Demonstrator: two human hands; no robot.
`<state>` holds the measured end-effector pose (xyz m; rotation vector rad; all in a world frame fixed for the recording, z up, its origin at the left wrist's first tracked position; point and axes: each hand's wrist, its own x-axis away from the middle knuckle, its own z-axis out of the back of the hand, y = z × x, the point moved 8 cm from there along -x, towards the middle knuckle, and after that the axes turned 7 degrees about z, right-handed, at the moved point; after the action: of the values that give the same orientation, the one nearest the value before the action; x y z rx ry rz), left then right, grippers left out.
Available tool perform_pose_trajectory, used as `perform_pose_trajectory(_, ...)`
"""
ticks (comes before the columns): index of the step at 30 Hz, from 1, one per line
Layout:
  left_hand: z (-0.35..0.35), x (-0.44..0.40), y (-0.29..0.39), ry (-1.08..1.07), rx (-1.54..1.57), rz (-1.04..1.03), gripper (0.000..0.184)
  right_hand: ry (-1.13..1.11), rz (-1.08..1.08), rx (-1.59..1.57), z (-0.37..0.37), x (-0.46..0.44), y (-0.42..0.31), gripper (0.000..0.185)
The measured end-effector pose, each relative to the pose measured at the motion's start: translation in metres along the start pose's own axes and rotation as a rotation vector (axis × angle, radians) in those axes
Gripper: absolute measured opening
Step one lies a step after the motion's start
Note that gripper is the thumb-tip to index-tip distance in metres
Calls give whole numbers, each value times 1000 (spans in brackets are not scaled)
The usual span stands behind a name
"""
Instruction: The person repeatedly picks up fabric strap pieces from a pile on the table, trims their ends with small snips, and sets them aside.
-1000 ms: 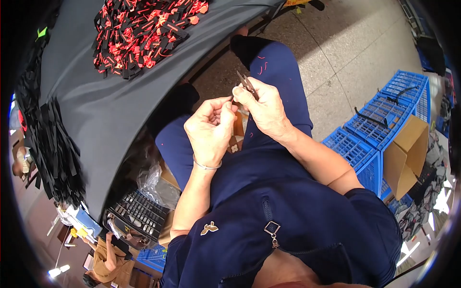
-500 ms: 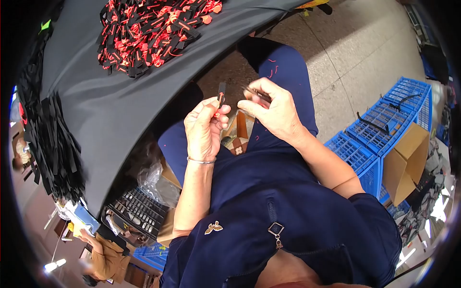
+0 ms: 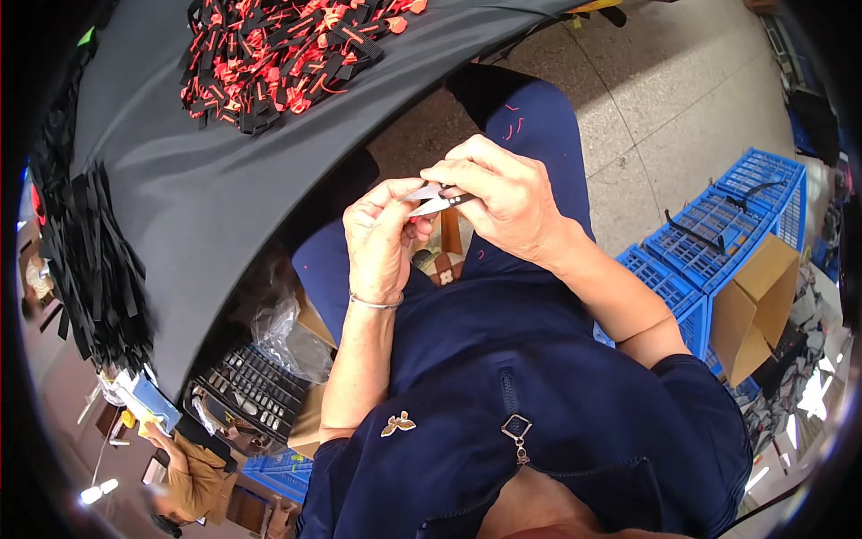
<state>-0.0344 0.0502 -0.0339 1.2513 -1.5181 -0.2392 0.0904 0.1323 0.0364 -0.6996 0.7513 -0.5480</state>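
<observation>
My right hand (image 3: 514, 196) is closed around a pair of thread snips (image 3: 440, 202), whose two silver blades point left and stand apart. The blade tips reach the fingers of my left hand (image 3: 379, 238). That hand pinches a small black webbing tab, now mostly hidden behind fingers and blades; a bit of red shows at the blade tips. On the black-covered table (image 3: 224, 180) lies a heap of black webbing tabs with red cords (image 3: 278, 63). A few red thread ends (image 3: 514, 126) cling to the trouser leg.
A bundle of black straps (image 3: 99, 260) hangs over the table's left edge. Blue crates (image 3: 700, 242) and an open cardboard box (image 3: 754, 310) stand at the right. Below the table are a black crate (image 3: 247, 386) and clear plastic (image 3: 292, 337). Another person (image 3: 197, 476) is at the lower left.
My right hand has brought the snips left to the tab in my left hand, and the blades now show clearly. My left hand has hardly moved.
</observation>
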Motion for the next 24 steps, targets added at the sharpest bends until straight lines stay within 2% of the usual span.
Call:
perform_pose_trajectory(5,-11,4,3,-85,153,7,22,68,131,119,-4,2,-6,25)
perform_pose_trajectory(8,-11,2,-5,-124,249,36,18,54,17,82,-10,2,1,24)
perform_pose_trajectory(11,-8,-2,-15,-117,338,164,17,104,-95,-211,-18,8,16,16)
perform_pose_trajectory(14,9,-8,-18,-36,369,216,14,-57,-652,-715,-31,26,34,7)
perform_pose_trajectory(15,16,-9,-19,3,352,211,15,-14,-589,-676,-29,26,40,14)
perform_pose_trajectory(16,15,-8,-18,3,332,200,16,15,-647,-665,-27,33,47,17)
perform_pose_trajectory(18,14,-6,-15,4,293,180,16,94,-445,-343,-3,22,44,19)
perform_pose_trajectory(19,13,-6,-14,10,275,171,16,152,-478,-308,6,19,38,19)
perform_pose_trajectory(22,8,-6,-11,13,243,137,16,-29,-319,-98,18,9,21,21)
perform_pose_trajectory(24,5,-6,-7,0,250,110,15,-34,-162,56,19,6,14,23)
